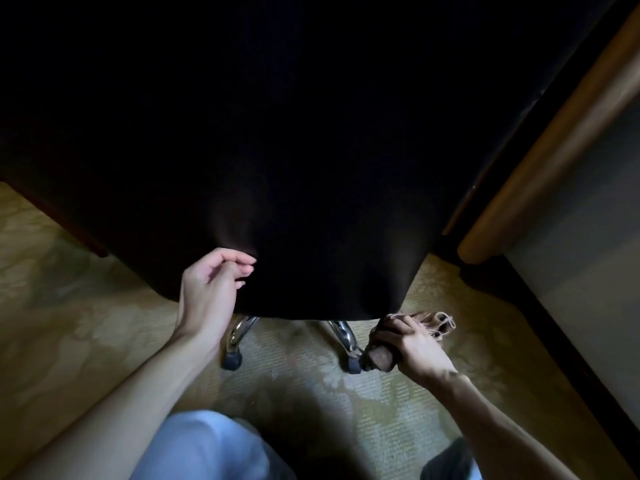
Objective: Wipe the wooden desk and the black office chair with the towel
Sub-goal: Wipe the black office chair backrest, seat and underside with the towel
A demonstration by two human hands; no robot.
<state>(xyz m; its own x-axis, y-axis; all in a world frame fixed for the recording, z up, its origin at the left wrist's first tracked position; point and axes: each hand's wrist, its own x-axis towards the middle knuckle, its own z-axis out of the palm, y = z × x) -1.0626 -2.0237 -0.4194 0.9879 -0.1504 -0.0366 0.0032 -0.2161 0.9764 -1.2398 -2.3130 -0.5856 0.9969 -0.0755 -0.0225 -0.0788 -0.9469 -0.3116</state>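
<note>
Towel (438,325) bunched in rt grip (412,348) at chair (311,150) corner; lt grip (207,289) loosely curled.

Dim, warm light; upper frame nearly black, wide-angle bending at edges.

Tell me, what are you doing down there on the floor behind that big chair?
A person is crouched on the carpet behind the black office chair. Their right hand grips the bunched-up towel low down, right next to one of the chair's shiny metal legs. Their left hand sits loosely curled against the chair's bottom edge. The hands look busy wiping around the chair's base.
</note>
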